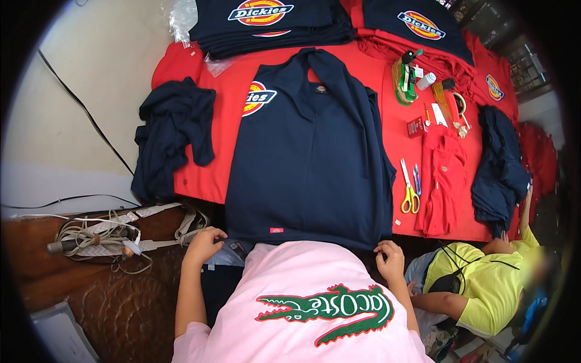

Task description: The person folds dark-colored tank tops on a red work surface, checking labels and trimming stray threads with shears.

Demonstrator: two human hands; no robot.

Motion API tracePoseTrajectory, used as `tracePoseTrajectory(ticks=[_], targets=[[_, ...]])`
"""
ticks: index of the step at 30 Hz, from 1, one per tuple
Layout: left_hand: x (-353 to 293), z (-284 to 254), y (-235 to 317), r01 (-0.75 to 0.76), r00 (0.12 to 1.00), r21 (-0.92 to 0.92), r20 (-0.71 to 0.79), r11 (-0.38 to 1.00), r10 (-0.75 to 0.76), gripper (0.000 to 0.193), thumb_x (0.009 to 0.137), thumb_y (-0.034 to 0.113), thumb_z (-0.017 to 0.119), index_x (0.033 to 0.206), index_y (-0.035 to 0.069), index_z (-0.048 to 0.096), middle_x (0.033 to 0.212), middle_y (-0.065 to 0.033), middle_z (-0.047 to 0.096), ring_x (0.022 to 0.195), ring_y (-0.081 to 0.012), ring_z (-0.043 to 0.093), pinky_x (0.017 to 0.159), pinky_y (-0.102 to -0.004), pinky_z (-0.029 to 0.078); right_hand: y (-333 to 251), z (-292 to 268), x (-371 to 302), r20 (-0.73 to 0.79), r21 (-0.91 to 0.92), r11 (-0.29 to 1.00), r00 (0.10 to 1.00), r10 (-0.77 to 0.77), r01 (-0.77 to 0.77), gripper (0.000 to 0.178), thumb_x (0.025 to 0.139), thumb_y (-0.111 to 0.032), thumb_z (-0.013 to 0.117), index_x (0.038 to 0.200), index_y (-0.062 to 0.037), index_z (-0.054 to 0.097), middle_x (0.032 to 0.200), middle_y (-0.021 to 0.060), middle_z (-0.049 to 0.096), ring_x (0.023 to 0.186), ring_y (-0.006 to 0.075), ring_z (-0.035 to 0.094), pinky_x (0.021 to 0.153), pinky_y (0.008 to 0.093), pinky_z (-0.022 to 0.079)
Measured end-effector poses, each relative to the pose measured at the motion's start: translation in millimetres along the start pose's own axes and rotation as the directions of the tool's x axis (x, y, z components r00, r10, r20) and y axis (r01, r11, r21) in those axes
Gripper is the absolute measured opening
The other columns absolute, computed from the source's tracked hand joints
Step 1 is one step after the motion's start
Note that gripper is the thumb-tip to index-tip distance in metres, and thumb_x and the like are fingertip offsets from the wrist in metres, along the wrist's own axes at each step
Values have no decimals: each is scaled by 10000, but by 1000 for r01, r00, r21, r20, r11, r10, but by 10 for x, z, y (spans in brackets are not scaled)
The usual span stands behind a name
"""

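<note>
- The dark navy cloth garment (pixel 308 163) lies spread over a bright red cloth-like tabletop (pixel 396 145), its neckline toward the far side and its hem at the near edge; a small red label sits on the hem.
- The left hand (pixel 207 244) is at the hem's left corner, fingers bent inward; I cannot tell whether they pinch the fabric.
- The right hand (pixel 390 260) is at the hem's right corner, fingers curled; a firm pinch cannot be made out either.
- To the right lie yellow-handled metal scissors (pixel 410 199), small blue-handled snips (pixel 417 179) and a folded red cloth garment (pixel 445 181).
- Crumpled navy cloth (pixel 172 127) lies left of the garment; a navy garment stack (pixel 272 36) stands beyond it.
- Beige coiled cables (pixel 100 242) rest at far left.
- A person in a yellow shirt (pixel 484 284) is at lower right.
</note>
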State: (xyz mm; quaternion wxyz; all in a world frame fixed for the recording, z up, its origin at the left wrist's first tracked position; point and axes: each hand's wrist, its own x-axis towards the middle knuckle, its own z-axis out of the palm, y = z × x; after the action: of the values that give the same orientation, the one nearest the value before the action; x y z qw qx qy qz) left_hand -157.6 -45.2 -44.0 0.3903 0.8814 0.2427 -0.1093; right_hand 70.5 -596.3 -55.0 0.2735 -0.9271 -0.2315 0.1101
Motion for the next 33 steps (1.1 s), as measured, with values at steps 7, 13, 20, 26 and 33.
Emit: tracePoseTrajectory(ticks=[7,13,20,26,33], targets=[[1167,624,1316,-393,870,105,-279,913,407,292,930,43,679,1214,33,743,1350,-166,698,1288,-379,649,1124,-478,500,-1082,452,1351,-169,146,968,970,-177,202,501,951,-90,694,1447,-60,638,1509,193,628,1398,381,589,1185,472,450],[2025,1344,1542,-481,820,519,-21,707,572,779,1013,395,653,1662,46,402,1784,-181,270,1649,-375,252,1322,-586,211,-1357,1229,2054,85,-27,895,893,-442,446,711,1019,-284,677,1634,-30,425,1708,229,392,1599,407,350,1316,539,274],[2211,692,1046,-149,852,501,-372,853,368,832,1015,557,653,1685,134,403,1796,-185,236,1639,-437,240,1309,-626,185,-293,551,2208,-164,-366,929,978,-127,60,781,1077,-393,617,1696,-27,312,1771,205,287,1636,391,276,1326,519,248],[2424,849,1277,-90,837,438,-453,894,306,686,1043,408,656,1615,72,484,1769,-180,290,1637,-421,246,1316,-631,151,-318,660,2200,-244,-234,972,967,-68,9,611,1095,-216,583,1653,-36,411,1766,193,310,1625,396,299,1320,518,253],[3162,701,1944,-494,742,453,-226,742,631,432,1065,196,605,1472,50,612,1588,-120,542,1584,-347,376,1312,-631,168,-39,167,1790,-523,-226,970,851,-48,-85,370,1007,6,615,1369,-45,669,1333,148,668,1249,367,630,1080,485,470]])
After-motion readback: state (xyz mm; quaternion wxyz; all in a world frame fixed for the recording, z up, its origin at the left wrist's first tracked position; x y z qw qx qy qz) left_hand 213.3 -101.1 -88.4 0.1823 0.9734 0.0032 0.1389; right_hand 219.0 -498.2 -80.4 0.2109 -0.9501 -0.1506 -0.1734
